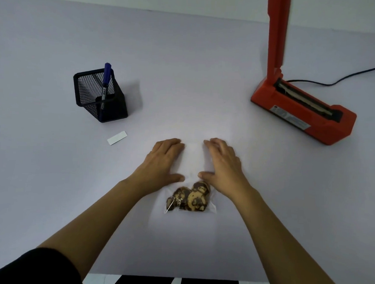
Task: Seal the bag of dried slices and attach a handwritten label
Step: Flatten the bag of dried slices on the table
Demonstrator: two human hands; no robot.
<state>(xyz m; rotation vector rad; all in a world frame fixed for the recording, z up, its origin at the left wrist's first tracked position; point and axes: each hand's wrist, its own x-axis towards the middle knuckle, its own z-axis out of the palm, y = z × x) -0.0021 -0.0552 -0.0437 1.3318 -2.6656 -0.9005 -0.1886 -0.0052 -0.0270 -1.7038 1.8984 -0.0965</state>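
A clear plastic bag (193, 161) lies flat on the table in front of me, with brown dried slices (190, 198) gathered at its near end. My left hand (162, 160) presses flat on the bag's left side, and my right hand (221, 162) presses on its right side, fingers pointing away from me. The bag's far, empty part shows between the hands. A small white label (117, 137) lies on the table to the left. A blue marker (105, 81) stands in a black mesh pen holder (102, 96) behind the label.
An orange heat sealer (301, 106) sits at the right with its arm (277, 33) raised upright. Its black cord (346, 77) trails off to the right edge. The table (50, 178) is pale grey, and its near edge lies just below my forearms.
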